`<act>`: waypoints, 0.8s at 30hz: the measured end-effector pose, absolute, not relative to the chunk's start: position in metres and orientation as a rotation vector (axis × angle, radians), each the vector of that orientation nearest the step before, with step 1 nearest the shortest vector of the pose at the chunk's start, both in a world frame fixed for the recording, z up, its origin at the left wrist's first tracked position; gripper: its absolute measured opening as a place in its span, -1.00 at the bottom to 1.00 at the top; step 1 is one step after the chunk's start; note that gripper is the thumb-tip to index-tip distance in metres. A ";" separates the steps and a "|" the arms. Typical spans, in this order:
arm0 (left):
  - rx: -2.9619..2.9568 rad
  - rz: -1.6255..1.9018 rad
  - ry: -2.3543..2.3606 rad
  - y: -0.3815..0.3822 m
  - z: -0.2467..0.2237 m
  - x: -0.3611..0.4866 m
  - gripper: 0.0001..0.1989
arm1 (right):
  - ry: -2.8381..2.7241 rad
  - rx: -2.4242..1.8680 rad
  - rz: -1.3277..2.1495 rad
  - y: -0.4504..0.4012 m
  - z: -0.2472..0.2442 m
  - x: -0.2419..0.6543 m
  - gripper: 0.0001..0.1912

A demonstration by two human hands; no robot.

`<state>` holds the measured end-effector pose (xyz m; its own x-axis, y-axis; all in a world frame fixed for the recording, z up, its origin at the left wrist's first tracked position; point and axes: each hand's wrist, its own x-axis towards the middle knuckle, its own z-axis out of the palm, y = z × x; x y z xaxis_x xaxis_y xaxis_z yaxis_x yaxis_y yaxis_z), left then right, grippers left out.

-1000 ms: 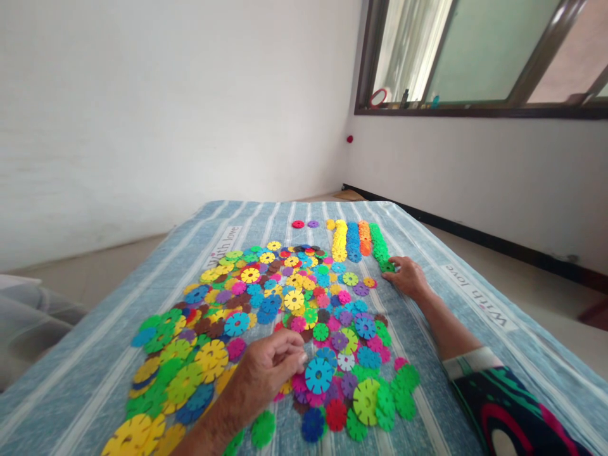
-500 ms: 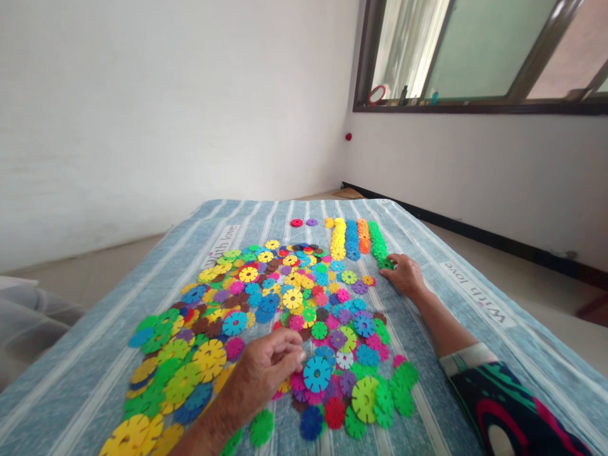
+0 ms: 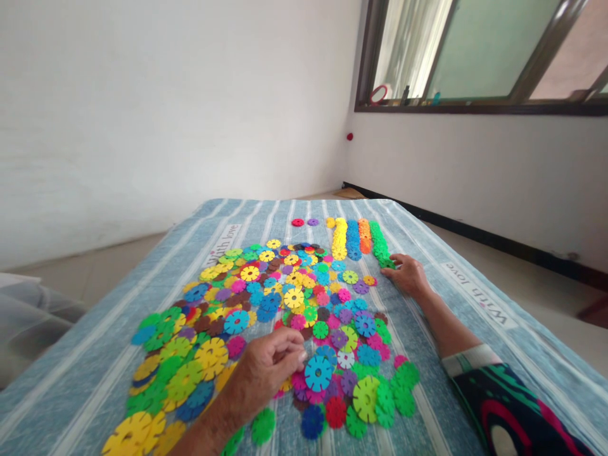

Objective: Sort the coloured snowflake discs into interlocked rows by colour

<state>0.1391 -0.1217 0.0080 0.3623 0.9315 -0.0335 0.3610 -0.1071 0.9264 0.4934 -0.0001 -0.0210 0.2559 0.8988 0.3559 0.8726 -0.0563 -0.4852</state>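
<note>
My right hand (image 3: 406, 275) is at the near end of a row of overlapping green notched discs (image 3: 377, 239), thumb and fingers closed on the edges of the nearest green disc (image 3: 388, 263). Over the loose pile of multicoloured notched plastic discs (image 3: 213, 360), my left hand (image 3: 273, 364) hovers or rests with its fingers curled together and thumb against them. Whatever it may hold is hidden. Just right of its fingertips lies a light-blue disc (image 3: 318, 373).
Left of the green row run orange (image 3: 364, 237), blue (image 3: 353, 240) and yellow (image 3: 339, 239) rows. A red disc (image 3: 297, 222) and a purple disc (image 3: 312, 222) lie singly at the back. A striped blue cloth (image 3: 156, 278) covers the table; a window (image 3: 475, 57) is at right.
The whole view has shifted very slightly. Both hands stay in the same places relative to the discs.
</note>
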 end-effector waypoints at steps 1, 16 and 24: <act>1.666 0.744 1.168 -0.122 0.008 0.139 -0.83 | -1.605 -1.911 0.059 0.000 -0.021 0.494 -0.56; 1.673 0.736 1.176 -0.124 0.009 0.138 -0.83 | -1.656 -1.917 0.048 0.002 -0.023 0.496 -0.55; 1.679 0.735 1.175 -0.122 0.009 0.139 -0.83 | -1.670 -1.921 0.024 0.002 -0.024 0.495 -0.57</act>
<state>0.1387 -0.1223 0.0091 0.3638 0.9308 -0.0344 0.3757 -0.1128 0.9199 0.4952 0.0020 -0.0236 0.2132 0.9100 0.3555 0.8995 -0.0407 -0.4351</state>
